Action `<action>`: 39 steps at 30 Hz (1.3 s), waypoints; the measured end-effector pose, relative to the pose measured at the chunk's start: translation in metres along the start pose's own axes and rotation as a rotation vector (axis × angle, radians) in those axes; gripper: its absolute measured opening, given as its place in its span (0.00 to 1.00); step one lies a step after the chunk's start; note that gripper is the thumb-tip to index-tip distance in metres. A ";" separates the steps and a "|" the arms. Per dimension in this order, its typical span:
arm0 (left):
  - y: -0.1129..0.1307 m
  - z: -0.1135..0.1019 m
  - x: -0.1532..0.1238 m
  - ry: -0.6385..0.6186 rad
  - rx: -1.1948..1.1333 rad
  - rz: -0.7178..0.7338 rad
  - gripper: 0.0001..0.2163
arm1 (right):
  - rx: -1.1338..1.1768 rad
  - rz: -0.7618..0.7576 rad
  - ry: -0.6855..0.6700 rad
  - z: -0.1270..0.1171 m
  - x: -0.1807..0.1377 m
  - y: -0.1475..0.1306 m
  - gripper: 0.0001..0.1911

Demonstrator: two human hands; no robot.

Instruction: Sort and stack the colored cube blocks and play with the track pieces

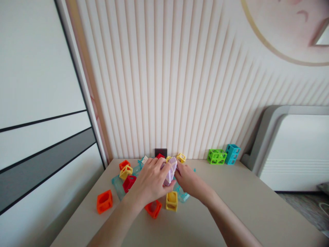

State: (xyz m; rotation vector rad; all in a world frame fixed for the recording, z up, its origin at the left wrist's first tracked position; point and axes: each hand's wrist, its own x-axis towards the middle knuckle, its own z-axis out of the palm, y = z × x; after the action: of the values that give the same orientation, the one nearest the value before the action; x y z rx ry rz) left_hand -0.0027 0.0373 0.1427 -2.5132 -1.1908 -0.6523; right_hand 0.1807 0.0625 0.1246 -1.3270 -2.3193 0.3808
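Observation:
Between my hands is a light purple, faceted piece (170, 171) with pale lines across it, held just above the scattered blocks. My left hand (152, 176) wraps around its left side, thumb underneath. My right hand (189, 178) is closed at its upper right edge, with the fingertips partly hidden. Below them lie a yellow open-frame cube (171, 201) and an orange one (153, 209). A red cube (129, 183) is just left of my left hand. Clear teal plastic (183, 195) shows under my right hand.
An orange cube (105, 201) lies at the table's left. Yellow (125, 172) and orange (124, 164) cubes sit behind it. Joined green cubes (217, 156) and a blue stack (232, 154) stand at the back right. A ribbed wall (164, 75) rises behind the table (231, 202).

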 end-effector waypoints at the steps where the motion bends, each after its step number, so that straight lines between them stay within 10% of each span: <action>1: -0.003 0.000 0.000 0.018 -0.008 -0.007 0.15 | 0.071 0.016 0.013 -0.001 -0.001 0.000 0.14; 6: -0.029 -0.002 0.002 0.209 0.024 -0.146 0.12 | 0.063 0.128 0.023 -0.008 -0.006 0.002 0.34; 10: -0.045 0.001 0.001 0.277 0.061 -0.223 0.12 | -0.159 0.206 0.058 -0.011 -0.008 -0.006 0.11; 15: -0.050 0.003 -0.003 0.096 0.093 -0.104 0.13 | -0.229 0.125 -0.021 -0.015 -0.017 -0.021 0.10; 27: -0.061 0.007 -0.003 0.020 0.077 0.098 0.09 | 0.281 0.067 -0.249 -0.034 -0.016 0.000 0.20; 33: -0.062 0.011 -0.003 0.093 0.021 0.088 0.12 | 0.749 0.041 -0.600 -0.047 -0.018 -0.012 0.20; 39: -0.047 0.009 -0.003 0.041 -0.208 0.073 0.20 | 0.896 0.033 -0.320 -0.042 -0.018 -0.022 0.25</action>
State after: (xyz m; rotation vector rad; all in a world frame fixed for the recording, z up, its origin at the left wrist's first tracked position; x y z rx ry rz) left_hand -0.0385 0.0686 0.1362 -2.6837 -1.0603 -0.8447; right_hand 0.1933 0.0368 0.1665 -0.8722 -1.9179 1.5121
